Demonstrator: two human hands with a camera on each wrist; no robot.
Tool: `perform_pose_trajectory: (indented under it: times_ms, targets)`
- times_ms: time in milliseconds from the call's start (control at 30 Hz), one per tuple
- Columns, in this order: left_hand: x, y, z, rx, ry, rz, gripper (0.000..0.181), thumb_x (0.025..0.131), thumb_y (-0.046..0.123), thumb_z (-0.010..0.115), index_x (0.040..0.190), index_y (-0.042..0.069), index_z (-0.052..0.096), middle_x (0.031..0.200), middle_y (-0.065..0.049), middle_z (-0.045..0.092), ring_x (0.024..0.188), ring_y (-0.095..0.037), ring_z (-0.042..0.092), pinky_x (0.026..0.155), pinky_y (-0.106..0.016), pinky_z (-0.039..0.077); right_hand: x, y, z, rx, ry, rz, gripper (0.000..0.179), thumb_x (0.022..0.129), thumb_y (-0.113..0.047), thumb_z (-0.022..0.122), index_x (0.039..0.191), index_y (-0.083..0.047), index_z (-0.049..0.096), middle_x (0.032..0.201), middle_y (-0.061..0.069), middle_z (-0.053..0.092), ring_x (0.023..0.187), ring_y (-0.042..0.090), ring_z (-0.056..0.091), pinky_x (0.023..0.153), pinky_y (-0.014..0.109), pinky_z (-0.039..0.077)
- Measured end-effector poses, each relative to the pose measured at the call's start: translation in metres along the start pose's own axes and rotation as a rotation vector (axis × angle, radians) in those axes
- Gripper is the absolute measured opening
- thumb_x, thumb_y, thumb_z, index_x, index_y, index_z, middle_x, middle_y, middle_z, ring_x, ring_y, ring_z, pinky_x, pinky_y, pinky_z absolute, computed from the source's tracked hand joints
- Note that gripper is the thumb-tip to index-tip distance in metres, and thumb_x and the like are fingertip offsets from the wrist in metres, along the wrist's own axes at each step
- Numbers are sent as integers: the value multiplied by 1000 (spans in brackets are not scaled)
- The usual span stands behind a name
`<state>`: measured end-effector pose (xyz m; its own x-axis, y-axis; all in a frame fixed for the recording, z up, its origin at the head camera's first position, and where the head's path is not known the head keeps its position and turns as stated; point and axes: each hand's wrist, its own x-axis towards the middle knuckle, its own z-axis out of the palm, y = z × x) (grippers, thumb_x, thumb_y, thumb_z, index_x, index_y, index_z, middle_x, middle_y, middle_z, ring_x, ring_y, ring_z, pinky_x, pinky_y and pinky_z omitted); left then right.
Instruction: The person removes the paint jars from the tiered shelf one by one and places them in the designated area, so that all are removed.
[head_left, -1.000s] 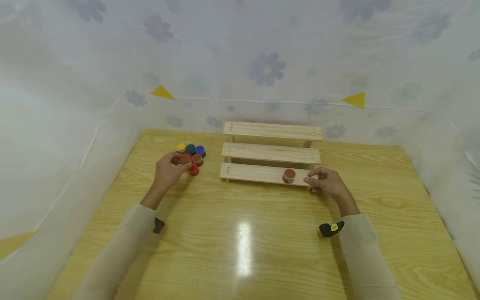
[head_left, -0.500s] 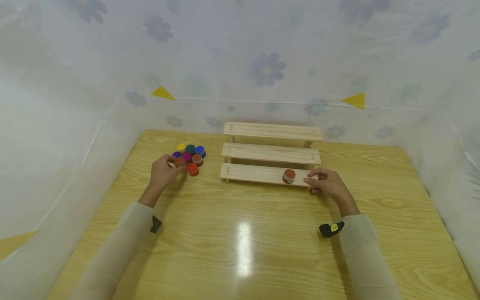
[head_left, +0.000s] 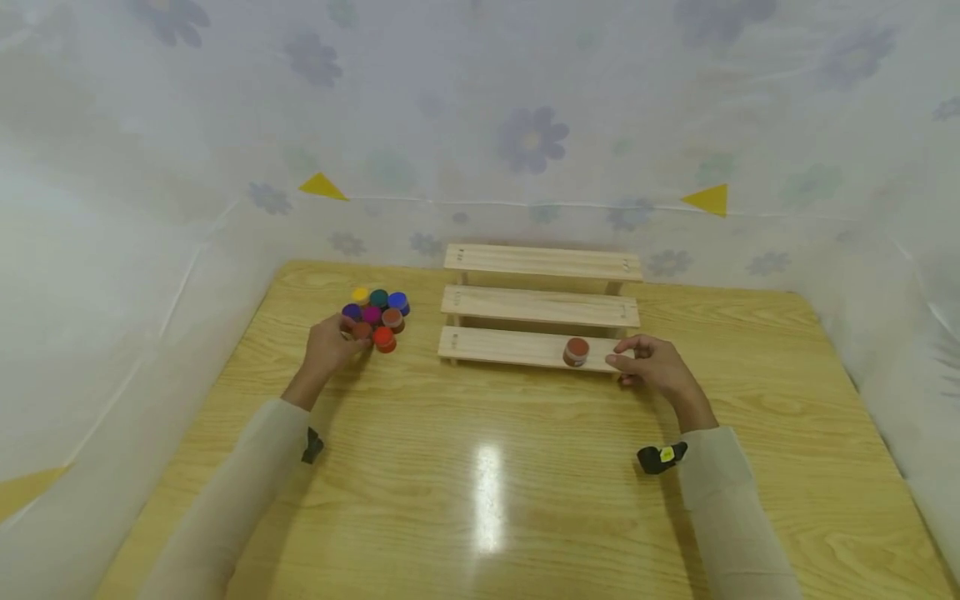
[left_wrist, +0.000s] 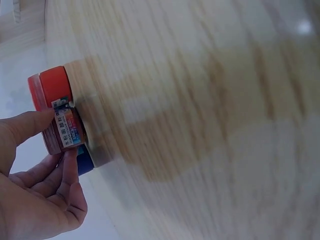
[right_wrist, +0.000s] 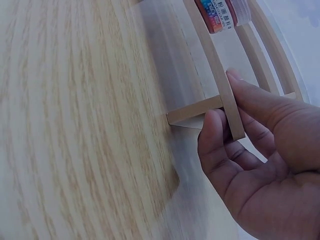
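In the head view, my left hand [head_left: 327, 347] pinches a brown-lidded paint jar [head_left: 362, 332] between thumb and fingers at the near left of a jar cluster. The left wrist view shows its printed label [left_wrist: 67, 129], upright beside a red jar [left_wrist: 54, 86]; a dark blue jar [left_wrist: 85, 161] is partly hidden behind. My right hand [head_left: 660, 368] grips the right end of the lowest board of a three-tier wooden rack [head_left: 502, 345]. Thumb above and fingers below hold that board [right_wrist: 231, 112] in the right wrist view. Another brown jar [head_left: 576, 351] stands on this board, left of my right hand.
The cluster includes yellow [head_left: 361, 296], green [head_left: 378, 298], blue [head_left: 398, 302], purple [head_left: 351, 312], magenta [head_left: 371, 316], brown [head_left: 392, 319] and red [head_left: 385, 338] jars. A flower-patterned sheet [head_left: 420, 117] hangs behind the wooden table [head_left: 420, 467].
My left hand has shifted left and toward me, bringing its brown jar from over the cluster down to the near-left side. The magenta jar is uncovered. My right hand stays on the rack.
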<state>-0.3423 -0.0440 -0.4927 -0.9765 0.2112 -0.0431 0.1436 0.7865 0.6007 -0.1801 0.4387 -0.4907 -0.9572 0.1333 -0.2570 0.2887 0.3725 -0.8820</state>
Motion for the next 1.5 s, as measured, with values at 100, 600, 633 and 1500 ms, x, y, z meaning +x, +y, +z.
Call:
perform_pose_trajectory:
  times_ms: [100,600,633,1500]
  targets:
    - [1,-1,1,11,-1,9,40,87,19,67,111,-10,56,114,-29,60,98,-38,60,78,-42,51,0,0,0,-3,3,0,43,86,-31,70,115,-1,56,69,-2,45,71,19,67,71,35,58]
    - [4,6,-3,-16,-94,-42,43,86,20,69,114,-9,54,114,-29,60,101,-38,59,75,-38,52,-3,-6,0,-3,-1,13,47,88,-28,68,120,4,54,70,-1,50,70,19,68,71,36,58]
    - [4,7,-4,-19,-104,-49,44,86,20,70,115,-9,54,115,-29,59,101,-38,59,75,-38,52,-3,-6,0,-3,-1,14,47,88,-28,69,119,4,54,70,-2,50,70,19,68,71,35,58]
    - [-9,86,-2,-134,-29,172,57,86,20,70,132,-5,48,126,-24,54,105,-39,55,85,-49,49,-5,-10,0,3,-2,14,46,87,-28,69,116,4,54,69,-2,48,70,18,68,71,34,58]
